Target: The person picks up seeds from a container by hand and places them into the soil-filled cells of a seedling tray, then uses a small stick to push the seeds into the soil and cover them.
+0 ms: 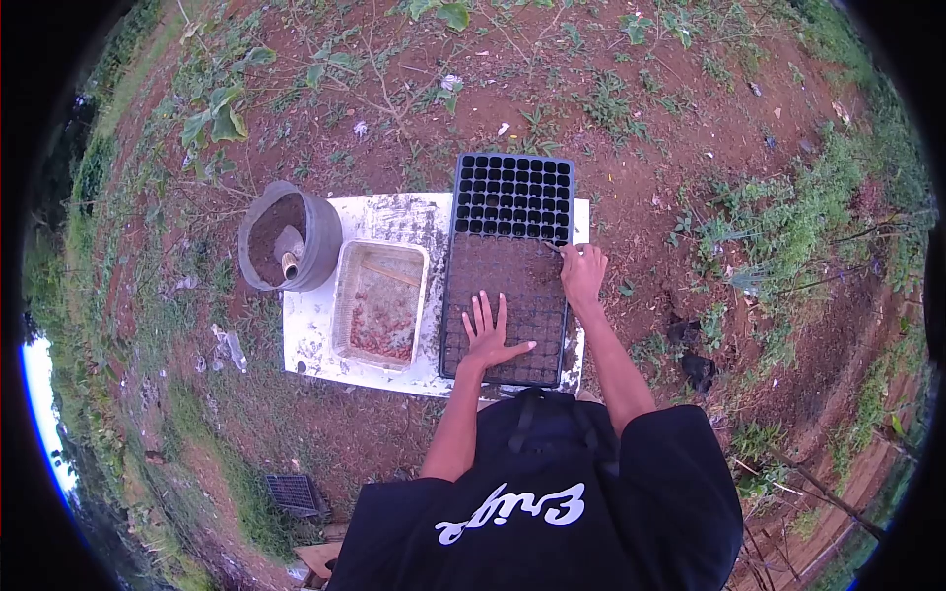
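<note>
Cell tray (512, 202), under my L hand (483, 345) & just beside my R hand (584, 274); near cells carry brown soil (488, 268), far cells, past my L fingertips, are hollow. L fingers: released, spread wide, palm down at the soil; firmness of contact unclear. R fingers: curled at the tray's R rim, by the soil's far edge; can't tell if they grasp the thin dark item (554, 246) at their tips. Step in hand, prob.: levelling soil over cells, L steadying. Next move, I judge, calls for R fingers working soil fwd into the hollow cells w/o tilting the tray. L of my L fingers: pale basin (384, 244) w/ reddish bits (379, 340); farther L, grey bucket (325, 236). Beneath tray & basin: white board (313, 340).
</note>
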A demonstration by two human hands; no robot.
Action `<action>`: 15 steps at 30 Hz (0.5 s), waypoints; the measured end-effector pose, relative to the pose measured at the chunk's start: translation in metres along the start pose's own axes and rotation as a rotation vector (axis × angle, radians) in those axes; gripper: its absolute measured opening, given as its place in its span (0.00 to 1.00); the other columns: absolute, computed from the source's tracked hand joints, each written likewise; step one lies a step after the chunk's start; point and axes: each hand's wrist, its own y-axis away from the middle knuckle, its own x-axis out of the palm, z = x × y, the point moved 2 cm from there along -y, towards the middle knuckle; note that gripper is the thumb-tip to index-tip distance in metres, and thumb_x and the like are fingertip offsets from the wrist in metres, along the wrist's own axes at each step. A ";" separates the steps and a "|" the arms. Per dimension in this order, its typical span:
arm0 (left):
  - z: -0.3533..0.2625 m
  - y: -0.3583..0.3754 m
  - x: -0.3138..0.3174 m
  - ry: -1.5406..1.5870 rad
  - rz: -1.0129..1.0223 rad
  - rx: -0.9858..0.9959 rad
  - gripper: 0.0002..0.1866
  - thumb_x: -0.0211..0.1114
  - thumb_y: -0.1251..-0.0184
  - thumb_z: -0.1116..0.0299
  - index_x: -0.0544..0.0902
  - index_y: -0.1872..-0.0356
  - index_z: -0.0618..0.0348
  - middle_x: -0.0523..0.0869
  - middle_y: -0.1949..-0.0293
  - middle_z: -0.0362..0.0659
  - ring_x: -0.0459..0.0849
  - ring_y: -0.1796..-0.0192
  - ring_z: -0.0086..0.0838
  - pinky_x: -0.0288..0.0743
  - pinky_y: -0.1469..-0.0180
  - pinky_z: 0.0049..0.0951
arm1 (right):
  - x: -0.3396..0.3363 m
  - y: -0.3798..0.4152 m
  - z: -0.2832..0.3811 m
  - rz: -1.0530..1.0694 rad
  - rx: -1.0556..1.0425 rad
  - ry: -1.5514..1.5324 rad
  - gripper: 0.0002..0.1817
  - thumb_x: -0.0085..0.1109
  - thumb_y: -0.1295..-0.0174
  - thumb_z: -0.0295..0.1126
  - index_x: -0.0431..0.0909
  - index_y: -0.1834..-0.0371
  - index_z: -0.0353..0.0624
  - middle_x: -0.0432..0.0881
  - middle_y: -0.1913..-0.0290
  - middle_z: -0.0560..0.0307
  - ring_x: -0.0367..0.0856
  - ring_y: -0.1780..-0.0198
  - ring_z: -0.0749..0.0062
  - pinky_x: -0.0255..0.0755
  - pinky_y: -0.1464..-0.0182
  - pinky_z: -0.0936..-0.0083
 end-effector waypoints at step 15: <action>0.001 0.002 0.000 -0.010 -0.035 0.017 0.73 0.61 0.56 0.19 0.30 0.22 0.53 0.22 0.23 0.61 0.15 0.22 0.51 0.13 0.28 0.61 | -0.017 0.082 0.028 -0.039 0.130 -0.276 0.07 0.63 0.40 0.29 0.84 0.59 0.49 0.80 0.59 0.58 0.74 0.52 0.60 0.63 0.49 0.61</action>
